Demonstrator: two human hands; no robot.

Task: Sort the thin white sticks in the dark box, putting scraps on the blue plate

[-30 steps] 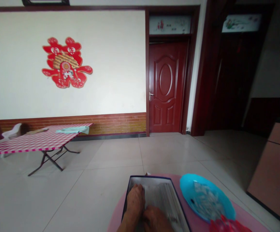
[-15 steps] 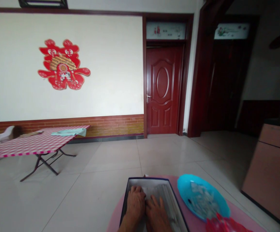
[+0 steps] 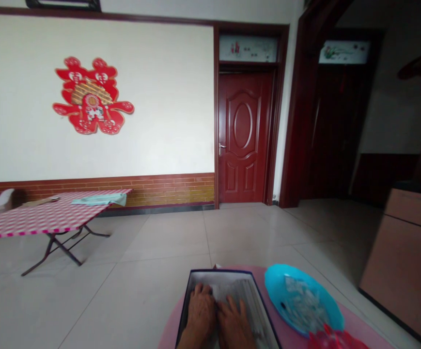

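Both hands are inside a shallow box [image 3: 222, 272] with a white inside and dark blue rim. My left hand [image 3: 200, 310] rests at the box's left side, its fingers bent and close together; whatever lies under the fingertips is hidden. Beside it, almost touching, my right hand [image 3: 235, 321] lies over the contents with some fingers spread apart. Clear, thin plastic-looking pieces [image 3: 250, 300] stand in a row along the box's right side. To the right is a bright blue oval basin [image 3: 273, 278] holding many small clear pieces [image 3: 303, 303], too blurred to name.
The box and basin stand on a round pink surface [image 3: 363, 325]. A red, spiky-edged plastic thing [image 3: 335, 339] sits at the front right. Beyond are a folding table [image 3: 39, 218] with a checked cover, a red door [image 3: 244, 135] and a pinkish cabinet [image 3: 406, 257].
The view has shifted slightly, so the whole room sits a little further left. My hands stay in the box with almost the same pose.
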